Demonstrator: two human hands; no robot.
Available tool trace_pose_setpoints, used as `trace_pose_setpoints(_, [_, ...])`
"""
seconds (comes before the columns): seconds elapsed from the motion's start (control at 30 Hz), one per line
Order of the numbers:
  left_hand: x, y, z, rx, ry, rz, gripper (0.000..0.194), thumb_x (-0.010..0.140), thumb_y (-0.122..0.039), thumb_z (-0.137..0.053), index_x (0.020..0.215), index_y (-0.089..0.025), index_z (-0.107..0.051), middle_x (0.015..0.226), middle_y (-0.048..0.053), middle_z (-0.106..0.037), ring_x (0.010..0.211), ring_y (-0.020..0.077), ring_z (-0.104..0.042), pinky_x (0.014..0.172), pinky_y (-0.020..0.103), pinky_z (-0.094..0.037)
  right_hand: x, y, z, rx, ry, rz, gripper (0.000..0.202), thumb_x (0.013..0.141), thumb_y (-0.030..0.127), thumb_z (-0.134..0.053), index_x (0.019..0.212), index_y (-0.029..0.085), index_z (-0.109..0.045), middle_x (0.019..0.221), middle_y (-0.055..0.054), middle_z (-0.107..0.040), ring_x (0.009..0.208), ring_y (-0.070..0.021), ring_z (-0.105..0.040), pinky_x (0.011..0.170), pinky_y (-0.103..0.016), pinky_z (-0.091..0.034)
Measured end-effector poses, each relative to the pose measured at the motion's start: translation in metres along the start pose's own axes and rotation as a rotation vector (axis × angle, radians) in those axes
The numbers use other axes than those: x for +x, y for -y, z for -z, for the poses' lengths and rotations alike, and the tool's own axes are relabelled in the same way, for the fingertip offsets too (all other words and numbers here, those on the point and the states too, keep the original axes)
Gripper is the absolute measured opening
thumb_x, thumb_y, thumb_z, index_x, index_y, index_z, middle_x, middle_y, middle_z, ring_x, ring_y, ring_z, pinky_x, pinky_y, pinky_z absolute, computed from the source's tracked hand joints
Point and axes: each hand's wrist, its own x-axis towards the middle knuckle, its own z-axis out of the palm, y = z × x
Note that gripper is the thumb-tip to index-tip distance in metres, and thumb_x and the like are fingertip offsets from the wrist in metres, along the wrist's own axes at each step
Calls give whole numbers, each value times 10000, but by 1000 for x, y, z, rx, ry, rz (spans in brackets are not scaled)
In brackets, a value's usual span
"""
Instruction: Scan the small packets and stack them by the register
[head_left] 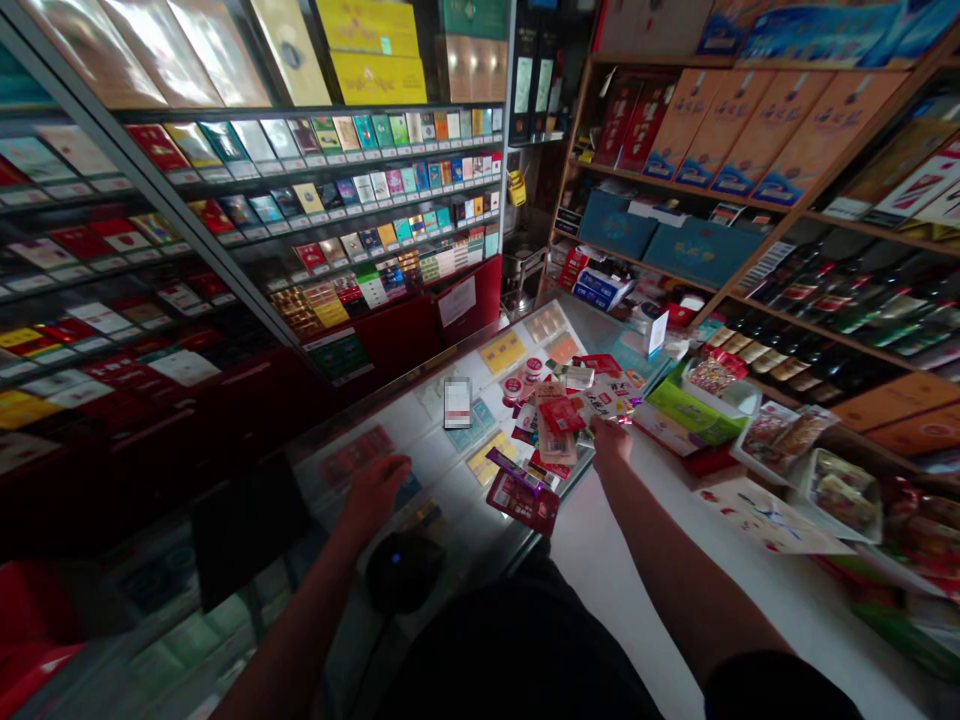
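My right hand [613, 446] reaches to the near right side of a heap of snacks on the glass counter [427, 425]. Its fingers close on the edge of a white and red snack packet [611, 397]; the fingertips are partly hidden. In the heap lie a red packet [561, 414], small round red and white tubs [513, 387] and other wrappers. Closer to me are a dark red pouch [525, 503] and a purple stick-shaped packet [511, 467] lying across it. My left hand [377, 490] hovers over or rests on the glass, fingers loosely extended, holding nothing visible.
A phone-like white screen [457, 403] shows on the counter. A black device [405, 570] sits below my left hand. Cigarette shelves [337, 150] line the left wall; boxes and bottles fill wooden shelves [757, 200] at right. Snack bins [838, 490] stand to my right.
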Motion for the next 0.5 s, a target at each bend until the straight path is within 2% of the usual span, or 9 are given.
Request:
trace_pose_setpoints(0.1, [2, -5, -3, 22, 19, -18, 473, 833, -588, -572, 1043, -221, -782, 1041, 89, -828, 999, 317, -758, 940, 441, -560, -1, 5, -2, -80, -61, 42, 237, 776, 393, -667, 630, 206, -653, 604, -33, -648, 639, -205, -580, 597, -331, -417])
trace_pose_setpoints(0.23, [8, -16, -7, 30, 22, -104, 412, 826, -544, -583, 983, -228, -795, 1072, 99, -826, 1047, 312, -745, 984, 431, -546, -10, 21, 1, -92, -44, 195, 290, 767, 467, -650, 642, 205, -640, 603, -26, -628, 625, -195, -539, 601, -332, -386])
trace_pose_setpoints(0.37, [15, -34, -13, 8, 78, -95, 416, 810, -549, -620, 957, -216, -820, 1069, 107, -829, 1049, 318, -746, 997, 419, -531, -33, 47, 5, -32, 65, 286, 309, 744, 489, -664, 692, 184, -663, 656, -44, -668, 657, -193, -553, 650, -333, -416])
trace_pose_setpoints(0.43, [18, -47, -17, -41, 128, -53, 444, 805, -573, -654, 975, -203, -832, 1034, 103, -836, 1036, 323, -752, 967, 411, -533, -48, 60, 6, -4, 146, 291, 327, 733, 497, -682, 743, 171, -697, 700, -55, -702, 690, -199, -572, 669, -328, -432])
trace_pose_setpoints(0.5, [23, -62, -21, -102, 164, -39, 455, 787, -580, -701, 984, -196, -844, 1031, 99, -841, 1061, 330, -747, 963, 403, -524, -62, 71, 5, 34, 252, 232, 331, 721, 502, -698, 773, 175, -715, 719, -44, -709, 726, -198, -580, 677, -310, -436])
